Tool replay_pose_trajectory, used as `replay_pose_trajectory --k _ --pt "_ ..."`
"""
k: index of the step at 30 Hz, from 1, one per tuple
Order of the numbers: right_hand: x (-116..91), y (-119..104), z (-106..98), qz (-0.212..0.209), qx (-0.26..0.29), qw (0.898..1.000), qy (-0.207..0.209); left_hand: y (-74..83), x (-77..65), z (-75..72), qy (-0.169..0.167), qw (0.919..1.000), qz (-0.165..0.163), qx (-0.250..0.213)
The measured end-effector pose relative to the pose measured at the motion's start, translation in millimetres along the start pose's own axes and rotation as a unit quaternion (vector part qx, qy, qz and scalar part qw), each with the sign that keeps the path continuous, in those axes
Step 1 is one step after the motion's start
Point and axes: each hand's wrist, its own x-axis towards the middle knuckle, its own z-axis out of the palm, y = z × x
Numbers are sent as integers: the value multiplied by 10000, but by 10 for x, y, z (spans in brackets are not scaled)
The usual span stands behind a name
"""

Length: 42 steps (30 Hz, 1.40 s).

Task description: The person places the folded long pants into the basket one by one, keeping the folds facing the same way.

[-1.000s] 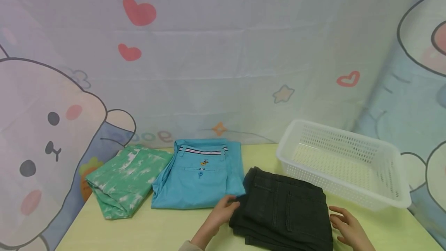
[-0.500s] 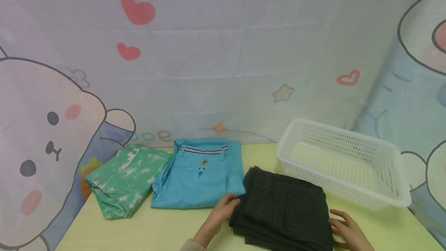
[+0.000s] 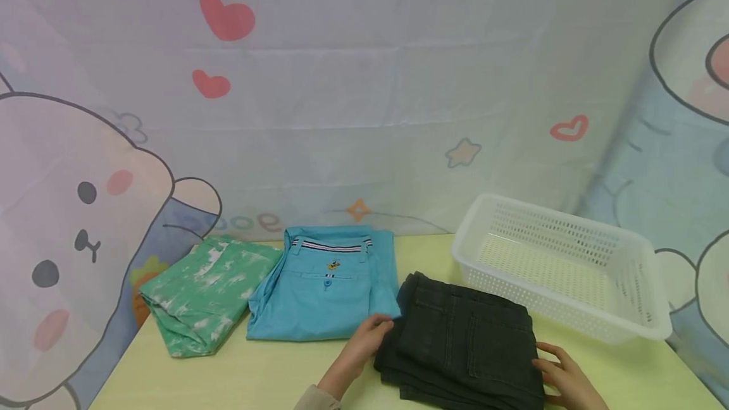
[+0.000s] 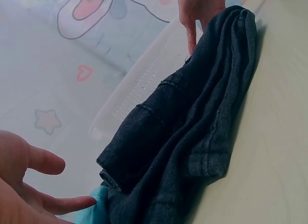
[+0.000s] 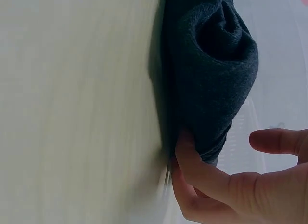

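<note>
Folded black jeans (image 3: pixel 467 340) lie in a thick stack on the table, a back pocket facing up. My left hand (image 3: pixel 361 343) is at their left edge; in the left wrist view its thumb and fingers (image 4: pixel 72 204) are spread apart, around nothing. At the right edge is my right hand (image 3: pixel 566 375). The right wrist view has its fingertips touching the lower side of the jeans (image 5: pixel 207 98) near the tabletop, while the thumb (image 5: pixel 274 140) stands away from the cloth. Folded light blue trousers (image 3: pixel 324 309) lie just left of the jeans.
A white perforated plastic basket (image 3: pixel 535 299) stands behind and right of the jeans, with nothing seen inside. A folded green and white garment (image 3: pixel 213 299) lies at the far left. Behind the pale yellow table (image 3: pixel 285 375) hangs a printed cloth (image 3: pixel 353 93).
My right hand has moved slightly left, closer against the jeans' right edge. My left hand has shifted a little up at the left edge. The clothes and basket stay in place.
</note>
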Motion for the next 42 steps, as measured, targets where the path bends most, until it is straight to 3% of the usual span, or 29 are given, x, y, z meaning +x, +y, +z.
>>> replay_pose_trajectory --k 12,27,34,42 --pt "-5 -38 -43 50 365 9989 -303 43 -9 -16 -165 9993 -167 -294" --pt "49 -6 -92 66 709 9964 -455 -11 58 11 46 9988 -49 -477" --pt "73 4 -106 219 609 9955 -687 18 58 -8 -162 9966 138 -799" --pt "98 37 -140 90 695 9926 -994 20 50 -27 -438 9911 323 -1215"
